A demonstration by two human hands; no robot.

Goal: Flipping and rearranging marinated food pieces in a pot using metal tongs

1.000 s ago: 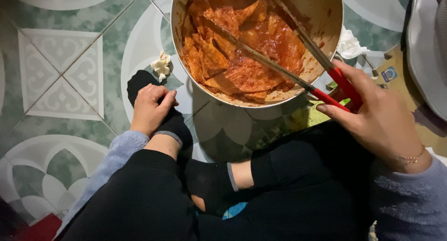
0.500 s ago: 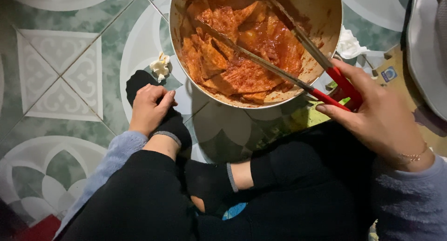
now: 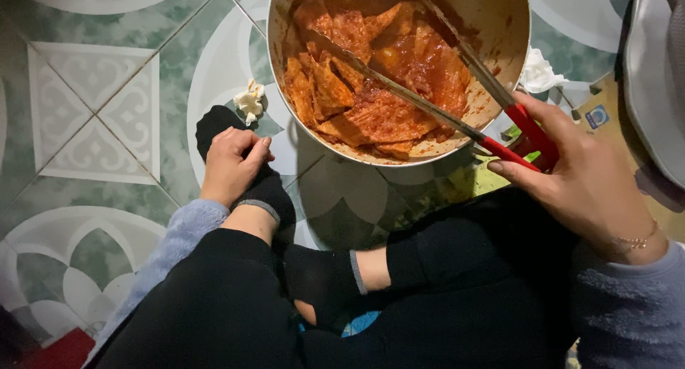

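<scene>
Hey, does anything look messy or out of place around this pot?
Yes. A crumpled white scrap lies on the tiled floor left of the pot, and another white wad sits by its right side. Red sauce also smears the pot's inner wall.
</scene>
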